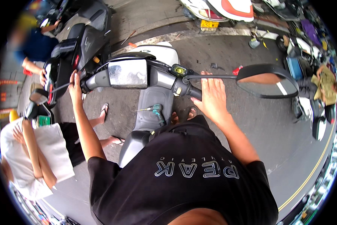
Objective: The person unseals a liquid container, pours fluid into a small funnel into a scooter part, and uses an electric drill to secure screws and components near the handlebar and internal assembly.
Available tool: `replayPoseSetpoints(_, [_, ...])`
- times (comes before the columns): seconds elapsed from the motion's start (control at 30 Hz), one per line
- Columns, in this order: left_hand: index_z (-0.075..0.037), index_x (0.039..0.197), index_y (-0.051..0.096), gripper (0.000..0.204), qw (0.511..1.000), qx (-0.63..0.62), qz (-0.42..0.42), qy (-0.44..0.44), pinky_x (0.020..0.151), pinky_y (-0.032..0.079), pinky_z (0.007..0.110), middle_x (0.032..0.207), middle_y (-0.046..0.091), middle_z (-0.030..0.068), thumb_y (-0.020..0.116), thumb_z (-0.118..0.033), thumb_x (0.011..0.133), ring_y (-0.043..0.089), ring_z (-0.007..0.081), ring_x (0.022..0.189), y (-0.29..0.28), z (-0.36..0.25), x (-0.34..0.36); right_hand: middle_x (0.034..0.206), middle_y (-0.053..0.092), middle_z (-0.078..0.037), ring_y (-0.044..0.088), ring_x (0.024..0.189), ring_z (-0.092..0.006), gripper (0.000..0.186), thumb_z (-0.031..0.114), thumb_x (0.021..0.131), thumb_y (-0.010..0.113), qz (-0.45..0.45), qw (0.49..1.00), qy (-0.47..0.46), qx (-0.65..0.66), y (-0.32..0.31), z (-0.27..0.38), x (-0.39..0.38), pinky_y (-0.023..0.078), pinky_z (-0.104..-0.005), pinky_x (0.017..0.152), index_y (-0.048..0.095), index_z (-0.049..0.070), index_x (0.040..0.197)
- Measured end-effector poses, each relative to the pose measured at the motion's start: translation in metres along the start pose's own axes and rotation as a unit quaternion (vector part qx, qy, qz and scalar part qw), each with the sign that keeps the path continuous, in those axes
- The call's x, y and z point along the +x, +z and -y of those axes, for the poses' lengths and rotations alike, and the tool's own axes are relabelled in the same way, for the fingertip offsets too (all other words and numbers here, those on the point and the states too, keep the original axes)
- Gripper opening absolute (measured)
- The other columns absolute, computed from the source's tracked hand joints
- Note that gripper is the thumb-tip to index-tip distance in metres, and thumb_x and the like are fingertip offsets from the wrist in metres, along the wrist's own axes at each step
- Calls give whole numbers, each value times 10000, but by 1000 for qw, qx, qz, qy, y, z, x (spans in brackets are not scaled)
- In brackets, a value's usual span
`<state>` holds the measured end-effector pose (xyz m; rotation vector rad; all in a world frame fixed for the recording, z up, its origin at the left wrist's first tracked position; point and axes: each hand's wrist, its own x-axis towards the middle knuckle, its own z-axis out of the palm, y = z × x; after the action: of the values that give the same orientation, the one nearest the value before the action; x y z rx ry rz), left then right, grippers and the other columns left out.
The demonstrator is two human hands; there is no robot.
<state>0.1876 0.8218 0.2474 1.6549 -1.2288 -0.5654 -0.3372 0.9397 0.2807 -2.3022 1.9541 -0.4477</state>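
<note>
A scooter's handlebar [162,80] spans the space in front of me. My left hand [75,88] is at the left grip [85,84], closed about its end, fingers partly hidden. Over the right grip [194,92] lies my right hand [213,93], its fingers stretched forward across the brake lever and its thumb apart beneath. Between the grips sits a shiny, smudged rectangular instrument panel [128,74]. A round mirror [267,80] stands out on the right stalk. On the grey floorboard [144,99] rests a teal and black cordless drill [158,113] with a long bit.
A person in a white shirt [44,153] stands close at left, arms crossed. Beyond, someone in dark blue [37,47] reaches toward a black scooter [84,48]. A white and red scooter [228,9] is parked ahead. More scooters [303,56] line the right. Small tools [129,36] lie on the ground.
</note>
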Motion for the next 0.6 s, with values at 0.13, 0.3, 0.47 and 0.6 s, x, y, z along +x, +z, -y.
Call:
replayPoseSetpoints(0.13, [-26,1240,647,434,996,55,68,29,1062,378,314,1182,683,134,545,-379,1010,593,196,1151,-11,6,18,1332,528,-159,479,1275,-312,923,294,652,852,-21,999,20,-30,6,9,2,317,-499,1126,424,-10,1412])
replayPoseSetpoints(0.3, [-4,1212,651,425,990,77,98,73,1018,411,337,1127,681,140,494,-356,1033,608,213,1099,-4,14,19,1346,539,-162,469,1294,-329,946,250,611,863,21,996,53,-62,4,11,4,321,-458,1121,428,5,1415])
replayPoseSetpoints(0.47, [12,1189,656,506,992,73,67,80,960,443,371,1083,672,189,417,-410,1044,616,251,1049,-1,15,17,1310,549,-152,476,1276,-327,928,233,595,867,17,996,61,-60,0,14,4,334,-451,1115,456,37,1404])
replayPoseSetpoints(0.6, [-22,1261,634,562,993,70,83,47,957,438,303,1144,641,106,449,-497,1025,564,183,1059,-10,28,20,1286,545,-138,486,1252,-325,900,216,586,868,24,996,61,-64,-1,17,7,370,-449,1082,480,43,1380])
